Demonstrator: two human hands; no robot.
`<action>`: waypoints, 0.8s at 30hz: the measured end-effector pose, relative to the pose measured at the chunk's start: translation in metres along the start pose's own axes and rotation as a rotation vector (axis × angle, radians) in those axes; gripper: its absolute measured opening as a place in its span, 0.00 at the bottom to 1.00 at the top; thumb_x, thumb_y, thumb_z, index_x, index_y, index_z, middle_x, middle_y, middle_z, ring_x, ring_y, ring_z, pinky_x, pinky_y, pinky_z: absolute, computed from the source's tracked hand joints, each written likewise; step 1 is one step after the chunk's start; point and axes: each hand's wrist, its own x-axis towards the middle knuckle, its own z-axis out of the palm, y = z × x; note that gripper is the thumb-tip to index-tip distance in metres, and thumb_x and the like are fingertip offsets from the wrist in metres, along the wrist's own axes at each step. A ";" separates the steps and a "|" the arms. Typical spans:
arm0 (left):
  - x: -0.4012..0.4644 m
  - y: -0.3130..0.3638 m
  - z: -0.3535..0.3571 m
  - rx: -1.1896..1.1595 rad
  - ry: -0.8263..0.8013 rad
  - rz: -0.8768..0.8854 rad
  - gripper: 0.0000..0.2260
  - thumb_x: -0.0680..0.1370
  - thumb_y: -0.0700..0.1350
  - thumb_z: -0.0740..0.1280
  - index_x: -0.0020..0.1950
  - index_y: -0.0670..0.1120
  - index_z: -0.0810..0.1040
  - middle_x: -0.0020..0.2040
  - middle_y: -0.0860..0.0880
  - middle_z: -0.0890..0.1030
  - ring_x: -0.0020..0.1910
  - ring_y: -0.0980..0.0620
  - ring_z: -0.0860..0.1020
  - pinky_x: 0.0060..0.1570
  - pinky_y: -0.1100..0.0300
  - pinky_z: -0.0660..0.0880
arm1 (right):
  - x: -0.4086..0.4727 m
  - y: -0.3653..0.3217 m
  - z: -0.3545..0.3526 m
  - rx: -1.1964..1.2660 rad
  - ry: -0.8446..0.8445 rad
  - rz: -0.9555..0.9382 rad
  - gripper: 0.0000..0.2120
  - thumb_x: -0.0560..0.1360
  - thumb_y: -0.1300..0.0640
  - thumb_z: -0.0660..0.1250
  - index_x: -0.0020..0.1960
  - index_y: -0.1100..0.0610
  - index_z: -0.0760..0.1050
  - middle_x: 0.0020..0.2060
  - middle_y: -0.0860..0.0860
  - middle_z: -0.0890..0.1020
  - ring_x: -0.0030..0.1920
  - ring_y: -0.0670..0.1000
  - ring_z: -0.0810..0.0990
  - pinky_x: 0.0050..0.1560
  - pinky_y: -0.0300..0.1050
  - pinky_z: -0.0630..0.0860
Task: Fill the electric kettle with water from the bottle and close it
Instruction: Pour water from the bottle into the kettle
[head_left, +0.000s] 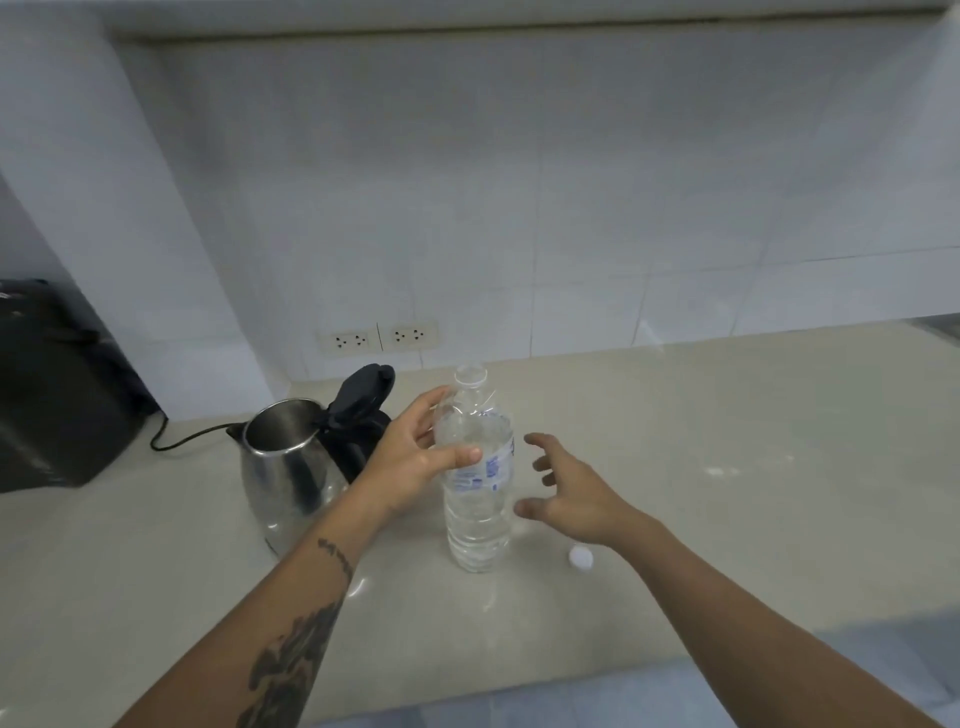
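A clear plastic water bottle (478, 499) stands upright on the counter with its mouth uncapped. Its white cap (580, 558) lies on the counter to the right of its base. My left hand (415, 457) wraps the bottle's upper part, thumb across the front. My right hand (566, 493) hovers just right of the bottle, fingers spread, not touching it. The steel electric kettle (291, 473) stands left of the bottle. Its black lid (361, 397) is tipped up, so the mouth is uncovered.
A black cord (182, 441) runs from the kettle toward a black appliance (57, 395) at the far left. Two wall sockets (382, 338) sit low on the tiled wall behind. The counter's front edge (571, 680) is close to me.
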 end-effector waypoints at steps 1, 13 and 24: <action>-0.001 0.001 0.001 0.015 0.011 0.007 0.37 0.60 0.49 0.81 0.67 0.60 0.73 0.65 0.51 0.79 0.62 0.50 0.79 0.65 0.45 0.74 | -0.001 -0.011 0.000 0.050 -0.006 -0.048 0.46 0.69 0.51 0.78 0.79 0.43 0.56 0.66 0.51 0.73 0.62 0.49 0.74 0.57 0.41 0.70; -0.015 0.011 0.025 0.265 0.213 0.027 0.37 0.60 0.55 0.79 0.66 0.62 0.68 0.58 0.52 0.81 0.60 0.49 0.78 0.58 0.49 0.78 | -0.006 -0.047 0.047 0.367 0.081 -0.202 0.62 0.62 0.58 0.82 0.81 0.43 0.42 0.65 0.46 0.79 0.61 0.50 0.82 0.66 0.54 0.77; -0.031 0.066 -0.027 -0.035 0.008 0.031 0.28 0.65 0.53 0.78 0.64 0.50 0.78 0.56 0.44 0.84 0.52 0.45 0.84 0.57 0.39 0.78 | -0.035 -0.096 0.036 0.306 0.274 -0.512 0.63 0.61 0.48 0.84 0.79 0.30 0.42 0.49 0.41 0.87 0.47 0.46 0.87 0.54 0.51 0.83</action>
